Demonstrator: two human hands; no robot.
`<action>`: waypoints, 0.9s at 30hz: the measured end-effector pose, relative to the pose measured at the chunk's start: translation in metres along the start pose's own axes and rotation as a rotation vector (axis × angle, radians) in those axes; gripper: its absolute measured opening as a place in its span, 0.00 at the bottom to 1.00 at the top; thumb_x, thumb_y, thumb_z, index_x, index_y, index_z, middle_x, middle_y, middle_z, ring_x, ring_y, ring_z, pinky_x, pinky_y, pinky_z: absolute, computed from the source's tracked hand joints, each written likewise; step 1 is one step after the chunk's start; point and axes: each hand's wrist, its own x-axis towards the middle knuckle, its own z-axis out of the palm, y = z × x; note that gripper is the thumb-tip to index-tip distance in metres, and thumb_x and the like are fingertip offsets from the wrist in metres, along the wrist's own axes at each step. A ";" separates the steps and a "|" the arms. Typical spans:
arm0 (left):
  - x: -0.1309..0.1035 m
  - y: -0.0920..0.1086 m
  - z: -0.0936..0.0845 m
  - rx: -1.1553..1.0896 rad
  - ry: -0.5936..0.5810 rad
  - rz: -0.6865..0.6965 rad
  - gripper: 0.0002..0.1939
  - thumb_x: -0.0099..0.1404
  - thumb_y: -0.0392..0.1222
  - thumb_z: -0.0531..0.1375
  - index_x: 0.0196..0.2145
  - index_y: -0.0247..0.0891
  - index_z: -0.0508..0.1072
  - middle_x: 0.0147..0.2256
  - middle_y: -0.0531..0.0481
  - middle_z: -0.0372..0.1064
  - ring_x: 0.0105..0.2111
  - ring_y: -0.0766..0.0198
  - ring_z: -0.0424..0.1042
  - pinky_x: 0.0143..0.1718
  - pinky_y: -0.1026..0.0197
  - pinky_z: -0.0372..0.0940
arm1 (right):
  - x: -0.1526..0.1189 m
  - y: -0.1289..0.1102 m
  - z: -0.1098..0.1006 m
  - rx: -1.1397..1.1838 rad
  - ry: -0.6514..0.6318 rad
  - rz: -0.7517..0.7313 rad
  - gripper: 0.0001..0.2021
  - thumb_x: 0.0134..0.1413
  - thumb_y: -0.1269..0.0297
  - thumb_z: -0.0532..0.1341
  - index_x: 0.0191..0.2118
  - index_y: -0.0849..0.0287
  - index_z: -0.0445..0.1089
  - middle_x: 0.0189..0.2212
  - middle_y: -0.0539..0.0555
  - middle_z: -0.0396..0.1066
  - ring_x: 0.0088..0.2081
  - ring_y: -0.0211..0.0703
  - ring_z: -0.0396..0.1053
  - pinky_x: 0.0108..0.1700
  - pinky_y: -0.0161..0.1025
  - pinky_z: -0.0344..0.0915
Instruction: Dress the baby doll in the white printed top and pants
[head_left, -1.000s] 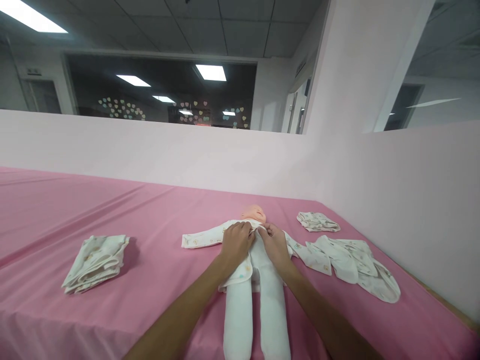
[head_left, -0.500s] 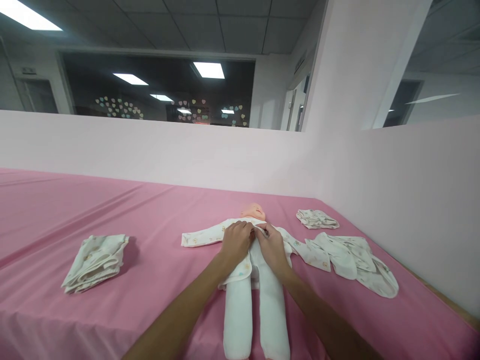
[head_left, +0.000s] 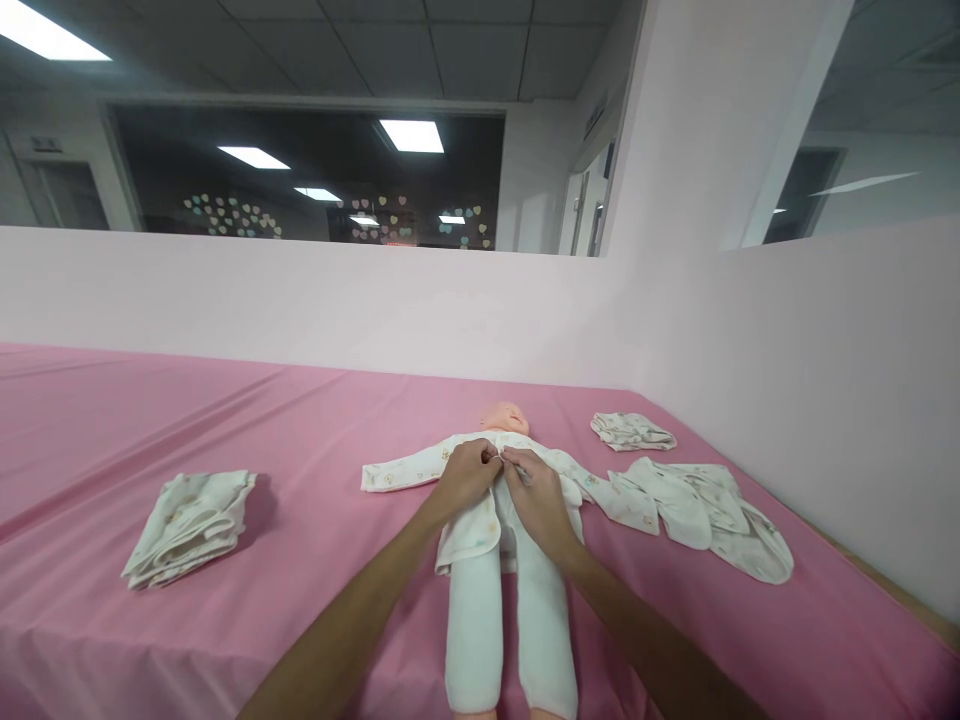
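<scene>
1. Work at the jacket's neckline is the step in hand, as we judge it: our left hand (head_left: 469, 475) and our right hand (head_left: 538, 500) meet near the centre of the frame, over the chest of a baby doll (head_left: 504, 417).
2. Our grip is narrow on both sides, thumbs and forefingers pinching a small bit of the patterned baby jacket (head_left: 469, 535). We cannot tell whether that bit is an edge or a tie.
3. Judging from this, the next move calls for steady fingertips, light tension and small motions, with the cloth lying flat beneath.
4. Our doll lies in the lower centre on a pink sheet (head_left: 150, 420). Its long axis runs nearly up and down the frame: head toward the centre, legs in white trousers (head_left: 474, 630) toward the bottom edge.
5. Across that axis, one jacket sleeve points left; the other side slopes right and slightly down, toward a crumpled patterned garment (head_left: 682, 505). We cannot tell exactly where they meet.
6. We also see a folded patterned cloth (head_left: 187, 525) at lower left, and a smaller cloth bundle (head_left: 632, 431) right of centre, just above the crumpled garment.
</scene>
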 end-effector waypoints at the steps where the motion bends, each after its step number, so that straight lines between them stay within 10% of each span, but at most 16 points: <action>1: 0.001 0.000 -0.001 -0.071 -0.021 -0.057 0.10 0.61 0.39 0.53 0.22 0.39 0.60 0.22 0.56 0.59 0.23 0.67 0.58 0.25 0.63 0.50 | 0.000 0.000 0.000 -0.006 0.002 -0.003 0.13 0.59 0.66 0.53 0.41 0.56 0.76 0.44 0.55 0.77 0.47 0.47 0.72 0.54 0.45 0.66; 15: 0.001 0.001 -0.002 -0.299 -0.040 -0.202 0.11 0.61 0.45 0.56 0.25 0.39 0.62 0.19 0.60 0.52 0.17 0.73 0.50 0.17 0.67 0.45 | -0.002 0.004 0.001 0.009 0.021 0.178 0.20 0.56 0.65 0.55 0.54 0.57 0.68 0.50 0.57 0.74 0.52 0.48 0.70 0.54 0.47 0.66; 23: 0.003 -0.006 0.001 -0.318 -0.058 -0.271 0.10 0.63 0.48 0.55 0.29 0.40 0.64 0.18 0.61 0.50 0.15 0.73 0.49 0.16 0.67 0.41 | -0.002 0.006 0.000 -0.132 -0.008 0.036 0.14 0.56 0.68 0.53 0.44 0.58 0.73 0.46 0.57 0.75 0.51 0.50 0.68 0.57 0.48 0.62; 27: 0.004 -0.004 0.002 -0.314 0.008 -0.123 0.10 0.62 0.47 0.56 0.30 0.38 0.68 0.23 0.57 0.61 0.22 0.70 0.58 0.24 0.66 0.53 | -0.003 0.007 -0.001 -0.160 -0.015 0.031 0.14 0.56 0.68 0.53 0.46 0.58 0.72 0.47 0.57 0.74 0.51 0.50 0.68 0.56 0.47 0.61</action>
